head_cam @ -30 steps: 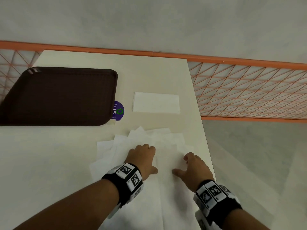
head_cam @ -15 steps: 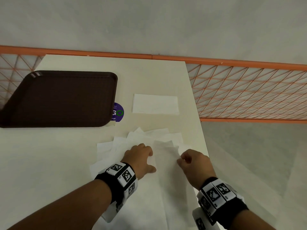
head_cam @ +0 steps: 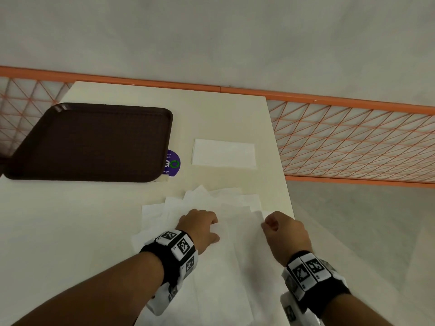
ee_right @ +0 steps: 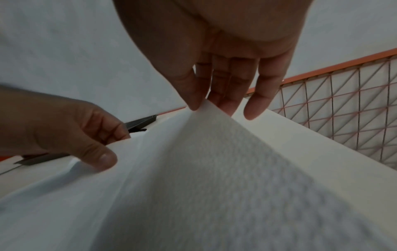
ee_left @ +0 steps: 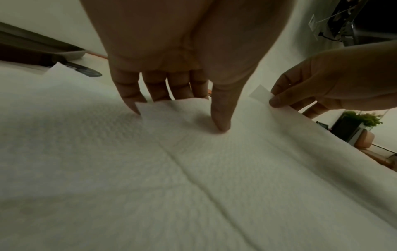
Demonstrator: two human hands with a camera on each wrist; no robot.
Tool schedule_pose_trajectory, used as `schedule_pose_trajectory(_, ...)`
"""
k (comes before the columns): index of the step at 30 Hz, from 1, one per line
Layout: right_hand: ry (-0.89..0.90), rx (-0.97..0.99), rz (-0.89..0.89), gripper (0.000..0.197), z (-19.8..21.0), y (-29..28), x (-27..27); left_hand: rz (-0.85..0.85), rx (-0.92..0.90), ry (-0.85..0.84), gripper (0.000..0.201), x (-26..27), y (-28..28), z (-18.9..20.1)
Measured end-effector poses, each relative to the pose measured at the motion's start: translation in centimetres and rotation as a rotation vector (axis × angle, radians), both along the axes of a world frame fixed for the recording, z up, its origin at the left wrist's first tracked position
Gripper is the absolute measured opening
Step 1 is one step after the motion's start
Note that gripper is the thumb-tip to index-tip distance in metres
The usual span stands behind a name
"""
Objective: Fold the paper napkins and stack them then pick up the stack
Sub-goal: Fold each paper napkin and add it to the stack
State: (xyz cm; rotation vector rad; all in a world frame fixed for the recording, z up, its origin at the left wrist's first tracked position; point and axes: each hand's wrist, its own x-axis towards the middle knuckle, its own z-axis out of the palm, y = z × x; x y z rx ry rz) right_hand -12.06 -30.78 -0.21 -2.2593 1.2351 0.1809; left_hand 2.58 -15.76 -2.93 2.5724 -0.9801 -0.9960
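Note:
A loose pile of unfolded white napkins (head_cam: 174,208) lies near the table's right edge. My left hand (head_cam: 211,229) holds the far left edge of the top napkin (head_cam: 237,234), thumb (ee_left: 221,124) on top and fingers curled behind the edge. My right hand (head_cam: 266,223) pinches that napkin's far right corner (ee_right: 204,108) between thumb and fingers and has it lifted off the pile. In the right wrist view the sheet (ee_right: 214,169) rises toward the pinch. One folded napkin (head_cam: 223,154) lies flat farther back.
A dark brown tray (head_cam: 89,142) sits at the back left of the cream table (head_cam: 70,231), with a round purple sticker (head_cam: 173,164) beside it. The table's right edge (head_cam: 286,184) runs close to my right hand. An orange mesh railing (head_cam: 353,142) stands beyond.
My right hand closed on the top napkin's far right corner and raised it. My left hand curled onto the left edge. Both hands drew slightly back toward me.

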Motion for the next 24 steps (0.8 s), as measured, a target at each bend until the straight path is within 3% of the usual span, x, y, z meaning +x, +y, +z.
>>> schedule_pose_trajectory(6,-0.128,-0.092,0.188,0.009,3.1,-2.5,3.7,0.153,-0.122,0.079,0.026,0.5,0.6,-0.1)
schedule_pose_trajectory(10,-0.224,-0.169,0.43,0.01,6.7,-1.2,5.6,0.273,-0.158,0.074,0.019,1.5,1.1,0.2)
schedule_pose_trajectory(12,-0.188,-0.196,0.597,0.011,7.1,0.9,5.6,0.404,-0.199,0.187,0.016,2.4,1.5,0.2)
schedule_pose_trajectory(16,-0.119,-0.231,0.787,0.022,3.9,4.6,4.6,0.807,-0.351,0.599,0.021,2.9,2.6,0.7)
schedule_pose_trajectory(18,-0.088,-0.199,0.808,0.024,1.6,5.5,4.2,0.92,-0.352,0.697,0.024,2.5,2.9,1.3)
schedule_pose_trajectory(21,-0.096,-0.147,0.806,0.024,-1.2,6.5,3.6,0.937,-0.286,0.734,0.039,2.2,3.3,1.3)
schedule_pose_trajectory(24,-0.153,-0.101,0.782,0.022,-2.7,7.4,3.2,0.868,-0.3,0.698,0.031,2.0,3.7,0.4)
